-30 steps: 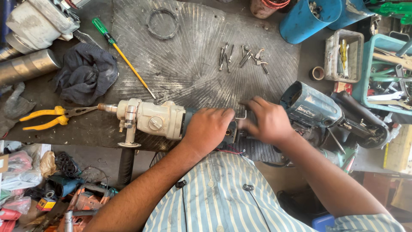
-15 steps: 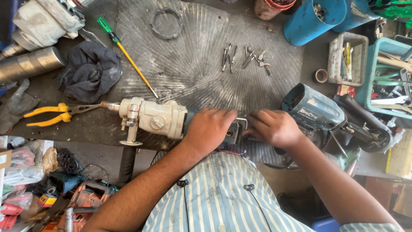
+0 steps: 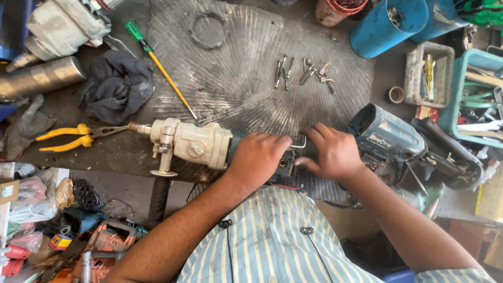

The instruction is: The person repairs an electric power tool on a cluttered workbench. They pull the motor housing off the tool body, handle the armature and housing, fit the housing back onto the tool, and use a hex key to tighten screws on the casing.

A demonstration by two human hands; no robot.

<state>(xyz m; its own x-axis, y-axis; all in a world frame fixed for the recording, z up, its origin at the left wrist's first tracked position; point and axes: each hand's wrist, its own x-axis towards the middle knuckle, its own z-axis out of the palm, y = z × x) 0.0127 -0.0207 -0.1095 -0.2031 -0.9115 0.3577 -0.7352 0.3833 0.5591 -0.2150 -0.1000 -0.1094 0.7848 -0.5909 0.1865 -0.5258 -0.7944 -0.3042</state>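
Since 1.0 s ago, right hand [image 3: 333,153] has slid left and down from its higher reach toward the teal housing; it sits closer to left hand [image 3: 258,159], both on the drill body.

Left hand is clamped over the rear of the cream-coloured power drill [image 3: 191,144], which lies on its side near the bench's front edge, spindle pointing left toward the yellow-handled pliers [image 3: 68,136]. Right hand, fingers curled, presses on a small bent metal piece [image 3: 299,142] at the dark open rear of the tool; whether it grips that piece I cannot tell.

Risks, judged:
- Drill lies near the bench edge; a hard push could roll it off.
- Thin red wires [image 3: 285,186] show under the open rear; a tug could snag or break them.
- Loose screws [image 3: 304,72] lie scattered, about 8 counted, on the ribbed rubber mat [image 3: 236,89]; a sleeve sweep could scatter them.

Surface: dark, dusty bench with a green-handled screwdriver [image 3: 157,60], dark rag [image 3: 116,86], ring gasket [image 3: 208,30], teal motor housing [image 3: 385,135]. Room: blue tub [image 3: 387,23], crates of tools right, cluttered floor below.
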